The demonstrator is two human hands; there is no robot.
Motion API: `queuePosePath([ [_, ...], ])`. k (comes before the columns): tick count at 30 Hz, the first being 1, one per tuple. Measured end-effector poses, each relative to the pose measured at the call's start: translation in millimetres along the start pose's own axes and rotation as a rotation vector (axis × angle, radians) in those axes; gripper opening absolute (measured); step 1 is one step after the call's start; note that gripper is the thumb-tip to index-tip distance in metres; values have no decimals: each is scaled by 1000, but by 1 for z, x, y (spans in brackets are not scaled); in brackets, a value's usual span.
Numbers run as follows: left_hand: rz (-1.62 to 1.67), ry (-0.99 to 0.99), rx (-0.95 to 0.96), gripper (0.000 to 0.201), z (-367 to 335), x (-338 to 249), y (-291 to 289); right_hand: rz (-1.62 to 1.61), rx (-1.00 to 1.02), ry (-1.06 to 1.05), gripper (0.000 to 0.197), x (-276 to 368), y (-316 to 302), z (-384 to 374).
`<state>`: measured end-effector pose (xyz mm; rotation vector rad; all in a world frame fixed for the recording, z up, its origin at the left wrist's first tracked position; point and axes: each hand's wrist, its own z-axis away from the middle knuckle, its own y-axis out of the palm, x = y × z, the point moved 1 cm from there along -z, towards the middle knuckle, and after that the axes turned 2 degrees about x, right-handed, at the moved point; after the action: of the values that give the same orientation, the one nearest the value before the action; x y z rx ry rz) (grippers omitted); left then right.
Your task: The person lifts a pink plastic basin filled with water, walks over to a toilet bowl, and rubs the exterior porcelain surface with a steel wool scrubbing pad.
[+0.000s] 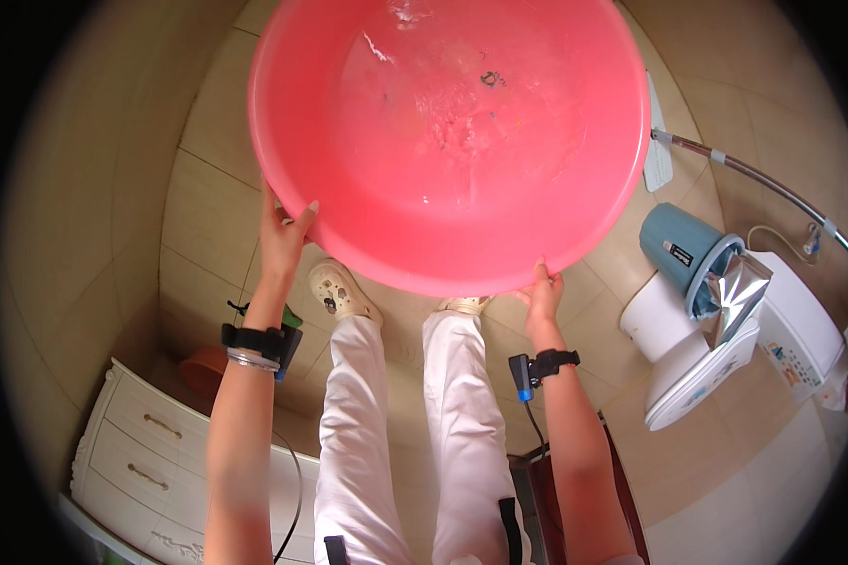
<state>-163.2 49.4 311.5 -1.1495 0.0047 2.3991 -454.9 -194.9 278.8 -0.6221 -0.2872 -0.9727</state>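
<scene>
A large round pink plastic basin fills the upper middle of the head view, its far rim cut off by the picture's edge. Shiny streaks and small dark specks show on its bottom. My left hand grips the near left rim, thumb over the edge and fingers underneath. On the near right rim my right hand holds on in the same way, its other fingers partly hidden. The basin is in front of my feet; whether it touches the floor I cannot tell.
At right stand a blue bin and a white toilet with a silvery packet by its lid. A flat mop with a metal pole leans behind. A white drawer cabinet is at lower left, near a reddish tub. Tiled walls surround the floor.
</scene>
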Motion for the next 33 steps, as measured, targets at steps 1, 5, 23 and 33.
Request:
queuePosePath([
  [1,-1,-3,2,78,-2,-2,6,0,-8,-5,33,4,-2,-7],
  [5,10,-28,-1,77,-12,-3,25,10,-10,1,36,17,-9,-31],
  [23,103,-128,11,74,-11,5,77,63,-20,-22,34,48,-37,-88],
  [33,98,-113,-34,62,-59,32,126,90,20,-60,34,77,-31,-152],
])
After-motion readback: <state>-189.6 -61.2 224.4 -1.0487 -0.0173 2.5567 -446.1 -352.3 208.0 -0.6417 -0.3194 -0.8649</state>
